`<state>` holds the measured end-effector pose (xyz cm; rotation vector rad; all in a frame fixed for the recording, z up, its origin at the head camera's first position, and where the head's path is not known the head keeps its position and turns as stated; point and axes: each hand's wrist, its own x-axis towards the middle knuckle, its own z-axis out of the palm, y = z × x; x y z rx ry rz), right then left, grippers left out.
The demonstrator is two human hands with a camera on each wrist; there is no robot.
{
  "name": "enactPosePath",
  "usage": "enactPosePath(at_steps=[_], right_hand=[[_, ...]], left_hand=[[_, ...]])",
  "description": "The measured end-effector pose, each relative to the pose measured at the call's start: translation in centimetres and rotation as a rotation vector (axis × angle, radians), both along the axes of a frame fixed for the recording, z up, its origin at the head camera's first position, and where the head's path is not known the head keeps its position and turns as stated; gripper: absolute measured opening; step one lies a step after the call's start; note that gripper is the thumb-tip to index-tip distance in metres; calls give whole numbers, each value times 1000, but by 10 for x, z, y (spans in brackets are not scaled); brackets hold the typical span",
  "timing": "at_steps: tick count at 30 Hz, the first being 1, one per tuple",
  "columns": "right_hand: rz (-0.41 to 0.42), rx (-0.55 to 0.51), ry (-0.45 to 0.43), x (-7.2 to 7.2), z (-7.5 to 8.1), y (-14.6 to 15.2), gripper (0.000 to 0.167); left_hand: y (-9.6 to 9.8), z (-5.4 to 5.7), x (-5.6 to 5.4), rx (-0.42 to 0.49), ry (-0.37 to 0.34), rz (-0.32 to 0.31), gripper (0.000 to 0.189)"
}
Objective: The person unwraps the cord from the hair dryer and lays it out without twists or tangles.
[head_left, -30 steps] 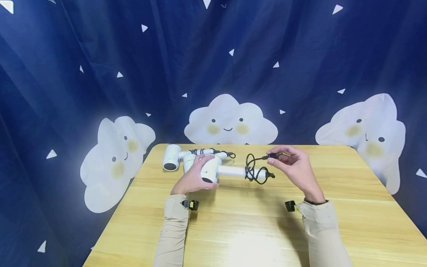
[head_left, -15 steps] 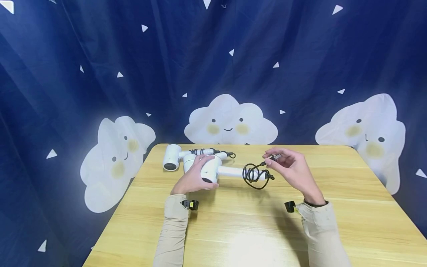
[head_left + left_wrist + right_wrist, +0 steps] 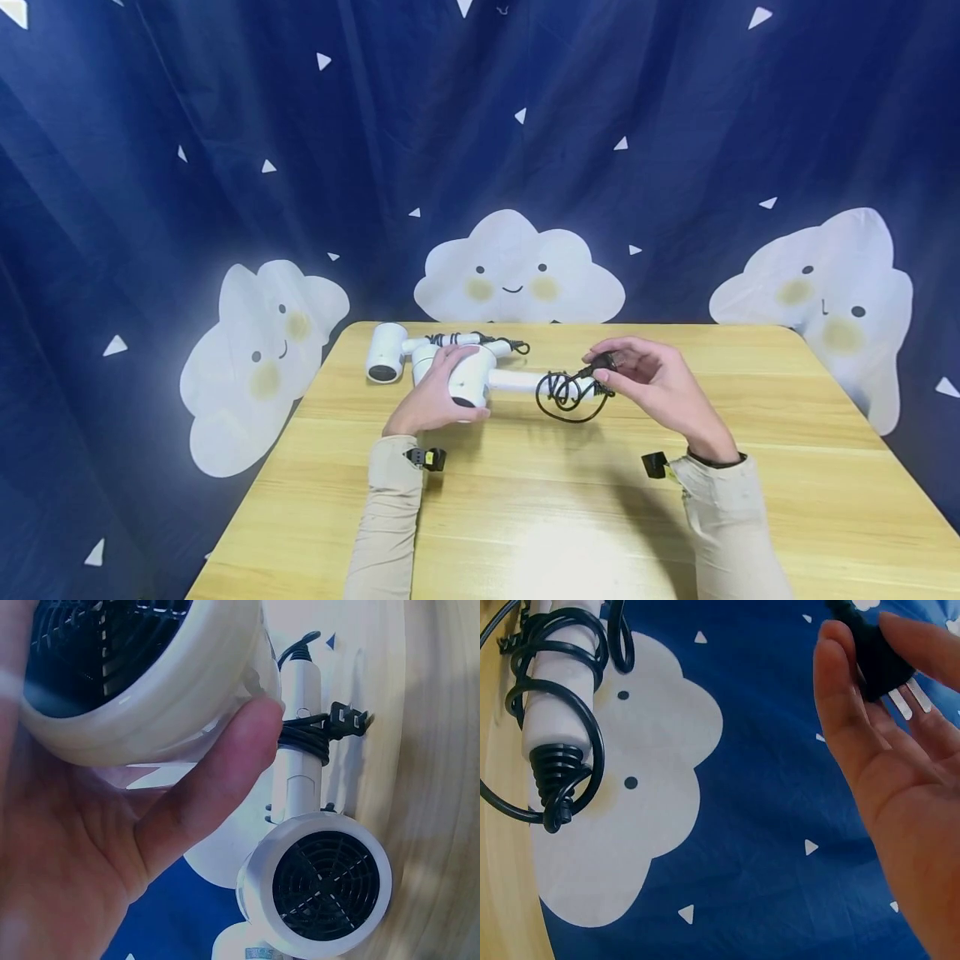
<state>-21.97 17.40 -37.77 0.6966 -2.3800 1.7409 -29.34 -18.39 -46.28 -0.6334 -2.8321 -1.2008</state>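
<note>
My left hand (image 3: 437,393) grips the round head of a white hair dryer (image 3: 467,382), fingers over the top and thumb low at the front. The dryer's handle (image 3: 513,381) points right, with its black cord (image 3: 564,400) in loose loops around the far end. With thumb and fingers, my right hand (image 3: 656,385) pinches the black two-prong plug (image 3: 885,660) just above the handle's end. In the right wrist view, the metal prongs (image 3: 911,701) stick out toward the palm. The left wrist view has the dryer's dark grille (image 3: 105,652) close up, my thumb against the casing.
A white hair dryer (image 3: 386,354) lies at the table's back left, and another (image 3: 423,358) sits just behind the held one. In the left wrist view, one dryer's handle (image 3: 301,780) has a tightly wound cord. A blue cloud-print curtain (image 3: 675,167) hangs behind the wooden table (image 3: 525,517).
My right hand has moved slightly left and down with the plug, turning it. The cord loops have shifted left along the handle. My left hand keeps its hold on the hair dryer.
</note>
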Motion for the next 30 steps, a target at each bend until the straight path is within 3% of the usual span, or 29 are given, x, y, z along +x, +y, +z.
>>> enactPosePath(at_steps=[10, 19, 23, 30], right_hand=[[70, 79, -15, 1, 0, 6, 27], [296, -16, -74, 4, 2, 15, 27], [281, 32, -72, 6, 4, 18, 22], [145, 132, -102, 7, 4, 23, 15]], left_hand=[[-2, 1, 0, 35, 22, 8, 106], [-6, 1, -2, 43, 23, 18, 104], [-8, 0, -2, 40, 30, 23, 105], [-9, 1, -1, 37, 37, 28, 105]])
